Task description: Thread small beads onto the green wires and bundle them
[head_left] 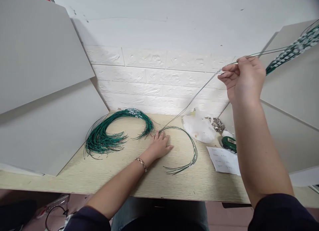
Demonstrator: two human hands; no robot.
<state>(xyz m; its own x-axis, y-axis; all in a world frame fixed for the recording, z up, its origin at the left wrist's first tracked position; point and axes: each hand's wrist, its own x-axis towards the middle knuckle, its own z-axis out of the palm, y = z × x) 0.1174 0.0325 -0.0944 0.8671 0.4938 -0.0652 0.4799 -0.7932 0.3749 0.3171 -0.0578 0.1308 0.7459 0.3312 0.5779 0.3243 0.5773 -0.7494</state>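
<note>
- The right hand [244, 74], upper right of the frame, pinches a pair of thin wires [204, 87] between thumb and fingers; the raised grip seems meant to keep them taut and apart from the rest.
- The left hand [160, 146], just below centre, lies palm down with fingers spread, its fingertips at the lower end of those wires, probably to steady them against the table [144, 186]. Whether any finger grips a wire, I cannot tell.
- A small curved bunch of wires [195, 149] with white bits on it lies right of the left hand, apparently set aside from the thick green coil [97, 144] at centre left, perhaps to avoid tangling.
- Another green-and-white bundle [296, 48] runs out of the upper right edge, against grey boards [294, 94].
- Right of centre, a crumpled white sheet [199, 128] lies beside a heap of small shiny pieces [218, 125], both within reach.
- A paper note [221, 161] lies face up, likely for reference; its handwritten rows are too faint to read surely.
- The green tape measure [229, 144] sits just above the note; no brand is legible.
</note>
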